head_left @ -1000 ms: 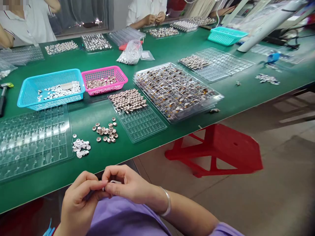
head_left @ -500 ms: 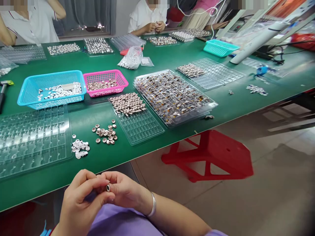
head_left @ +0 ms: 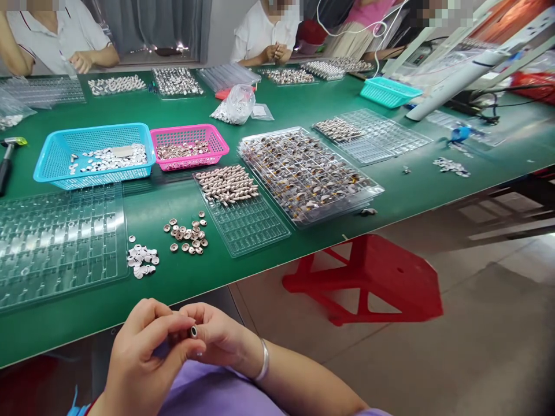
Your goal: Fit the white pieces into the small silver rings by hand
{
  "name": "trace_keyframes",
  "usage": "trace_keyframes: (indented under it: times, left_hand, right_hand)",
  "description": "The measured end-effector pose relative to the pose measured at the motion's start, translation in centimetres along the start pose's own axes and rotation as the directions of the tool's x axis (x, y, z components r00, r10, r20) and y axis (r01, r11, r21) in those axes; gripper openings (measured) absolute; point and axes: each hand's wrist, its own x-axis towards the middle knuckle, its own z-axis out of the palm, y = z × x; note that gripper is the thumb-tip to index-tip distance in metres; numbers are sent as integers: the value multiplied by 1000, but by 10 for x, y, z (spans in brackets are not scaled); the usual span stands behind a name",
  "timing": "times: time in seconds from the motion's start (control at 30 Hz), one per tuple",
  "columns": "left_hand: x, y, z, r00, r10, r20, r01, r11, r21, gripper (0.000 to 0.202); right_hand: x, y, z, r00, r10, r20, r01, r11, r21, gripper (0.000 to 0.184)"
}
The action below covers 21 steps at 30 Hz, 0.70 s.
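Observation:
In front of my purple top, both hands meet over a small rounded part (head_left: 193, 331) with a dark oval face and a pale rim. My left hand (head_left: 145, 349) curls round it from the left, fingertips and thumb closed in. From the other side my right hand (head_left: 219, 335), with a silver bangle at the wrist, pinches it between thumb and fingers. The far side of the part is hidden by the fingers. On the table edge beyond lie a pile of white discs (head_left: 142, 260) and loose rose-gold cup-shaped pieces (head_left: 187, 234).
A blue basket (head_left: 56, 156) and a pink basket (head_left: 219, 147) hold small parts. Clear trays (head_left: 247, 228) lie around, one stack (head_left: 310, 173) filled. A red stool (head_left: 390, 277) stands below the edge at right. Co-workers sit across the table.
My hands stay together on the small part, its dark face turned slightly more towards me. Across the table, the left co-worker's raised arm has come down to the table.

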Motion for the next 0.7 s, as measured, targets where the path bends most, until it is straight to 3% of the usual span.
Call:
trace_keyframes:
  times: [0.2,0.7]
  left_hand:
    - [-5,-1,0,1000,5,-3,-5,1000,13,6]
    - [-15,-8,0,995,52,-85,-56,997,-44,17]
  right_hand:
    - [-3,0,0,1000,-16,-17,16,1000,-7,41]
    - [-10,-12,10,981,-164,-104,153,983,-104,29]
